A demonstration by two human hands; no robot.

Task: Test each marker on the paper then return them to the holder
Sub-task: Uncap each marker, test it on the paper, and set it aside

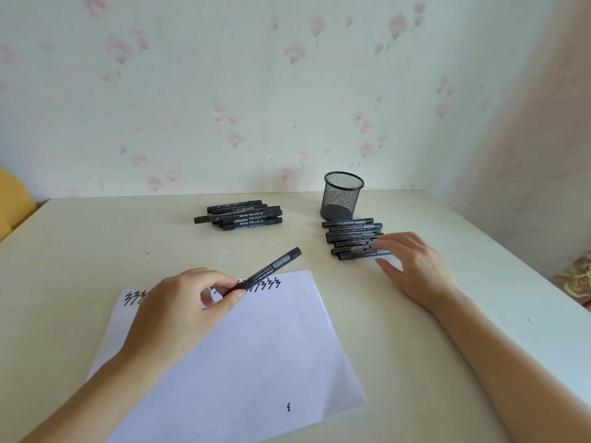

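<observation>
Where the white paper (243, 356) lies nearest on the pale table (80, 251), crossed by the left forearm coming in from the lower left. Left hand (179, 302) poised over the sheet's far left part, fingers curled, thumb and forefinger pinching the near end of a black marker (268, 270). Marker tilted, far end raised and pointing away to the right, near end over the row of black squiggles (265, 282) along the paper's far edge. One small squiggle more near the sheet's close right corner. Right forearm stretched in from the lower right, right hand (412, 266) palm down, fingers straight and spread a little, fingertips touching the near markers of the right row (351, 238), gripping nothing. Farther left, a second pile of markers (240, 214), lying flat. Farthest, just behind the right row, an upright mesh holder (342, 196) before flowered wallpaper (287, 75).
</observation>
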